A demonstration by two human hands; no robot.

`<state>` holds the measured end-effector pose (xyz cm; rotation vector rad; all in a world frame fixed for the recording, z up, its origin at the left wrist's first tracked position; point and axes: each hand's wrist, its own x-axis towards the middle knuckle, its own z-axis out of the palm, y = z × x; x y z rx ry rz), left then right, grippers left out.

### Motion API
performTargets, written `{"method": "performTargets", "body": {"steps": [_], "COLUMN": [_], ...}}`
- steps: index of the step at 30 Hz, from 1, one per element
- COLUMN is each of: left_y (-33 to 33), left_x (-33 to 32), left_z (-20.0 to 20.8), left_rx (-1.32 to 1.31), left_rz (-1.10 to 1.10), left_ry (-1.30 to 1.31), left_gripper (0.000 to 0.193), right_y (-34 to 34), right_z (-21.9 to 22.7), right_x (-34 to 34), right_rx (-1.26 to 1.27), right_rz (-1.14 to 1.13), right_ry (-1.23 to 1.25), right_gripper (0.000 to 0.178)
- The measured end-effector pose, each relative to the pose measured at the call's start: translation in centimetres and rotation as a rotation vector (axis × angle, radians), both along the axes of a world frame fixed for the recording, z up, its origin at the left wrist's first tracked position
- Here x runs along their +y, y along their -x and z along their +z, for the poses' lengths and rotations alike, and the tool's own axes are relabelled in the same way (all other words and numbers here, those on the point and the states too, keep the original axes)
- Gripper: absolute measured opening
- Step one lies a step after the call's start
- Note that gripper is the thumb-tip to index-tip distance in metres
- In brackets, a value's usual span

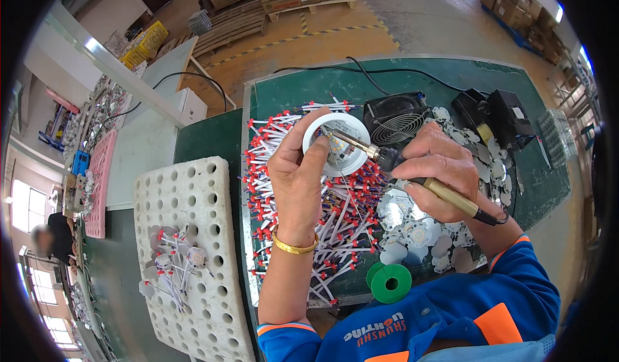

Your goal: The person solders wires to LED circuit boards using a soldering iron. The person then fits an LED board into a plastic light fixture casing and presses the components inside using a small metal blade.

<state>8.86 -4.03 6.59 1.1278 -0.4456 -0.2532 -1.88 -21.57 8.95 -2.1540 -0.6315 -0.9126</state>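
Observation:
My left hand (298, 171) grips a white round lamp housing (353, 163) by its left side, thumb over the rim, and tilts its open face up. Inside sits a small round LED board (340, 148). My right hand (445, 162) is closed around a soldering iron (448, 196). Its metal tip reaches into the housing near my left fingertips; whether it touches the board I cannot tell. A thin wire (350, 191) hangs below the housing. Under my hands lie many white cables with red ends (332, 217), and bare round LED boards (419, 234) lie to the right.
A green spool (401, 276) lies at the near table edge. Behind my hands stand a fan (396, 118) and black boxes (509, 118) with cords. To the left, a perforated white foam board (193, 197) carries several wired LED boards. A person (61, 236) is at far left.

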Motion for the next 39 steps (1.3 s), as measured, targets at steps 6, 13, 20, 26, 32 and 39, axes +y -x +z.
{"method": "performTargets", "body": {"steps": [6,13,20,26,32,39], "left_y": [0.3,0.3,0.4,0.6,0.3,0.3], "left_x": [0.0,0.0,0.1,0.0,0.2,0.2], "left_z": [0.4,0.1,0.1,0.0,0.0,-0.2], "left_rx": [-0.032,-0.026,-0.005,-0.023,0.012,0.041], "left_rz": [0.015,0.018,0.031,0.060,0.019,-0.010], "left_ry": [-0.011,0.000,0.004,-0.015,0.038,0.046], "left_gripper": [0.032,0.031,0.032,0.031,0.032,0.032], "right_y": [-0.3,-0.3,-0.4,-0.5,0.4,0.6], "right_z": [-0.1,-0.2,-0.4,-0.4,0.5,0.2], "right_x": [0.2,0.0,0.0,0.3,0.1,-0.2], "right_rx": [0.000,0.012,-0.039,-0.129,-0.061,-0.066], "right_rz": [-0.009,-0.014,-0.023,-0.046,-0.009,-0.015], "right_ry": [0.022,0.036,0.098,0.167,0.068,0.038], "right_gripper": [0.034,0.034,0.036,0.037,0.036,0.036]}}
